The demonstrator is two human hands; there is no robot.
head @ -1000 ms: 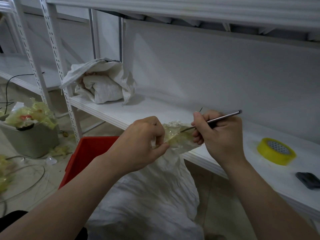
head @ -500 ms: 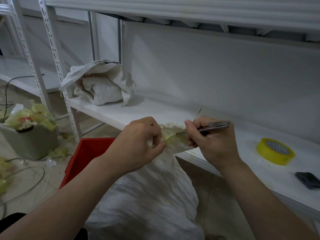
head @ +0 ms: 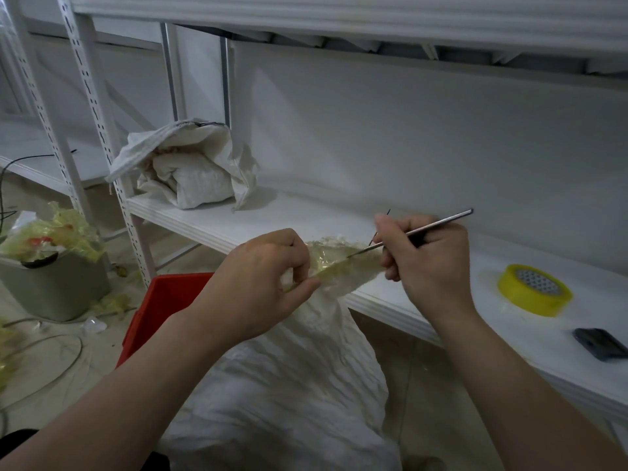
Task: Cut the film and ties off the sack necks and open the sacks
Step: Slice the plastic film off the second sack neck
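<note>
- a white sack [head: 292, 385] stands before the person, its wrapped neck [head: 350, 271] raised just in front of a white shelf [head: 238, 226].
- left hand [head: 258, 277] pinches the neck; right hand [head: 424, 266] grips a thin metal blade [head: 441, 220], tip on the yellowish film [head: 328, 260].
- risk: the tip points toward the nearby left fingers [head: 299, 258]; a slip on slick film could cut them or tear the sack.

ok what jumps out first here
Dead centre, the left hand grips the film-wrapped neck of a white sack while the right hand holds a thin metal blade with its tip at the neck. After that, the yellow tape roll on the shelf at right and the red crate on the floor at left.
</note>
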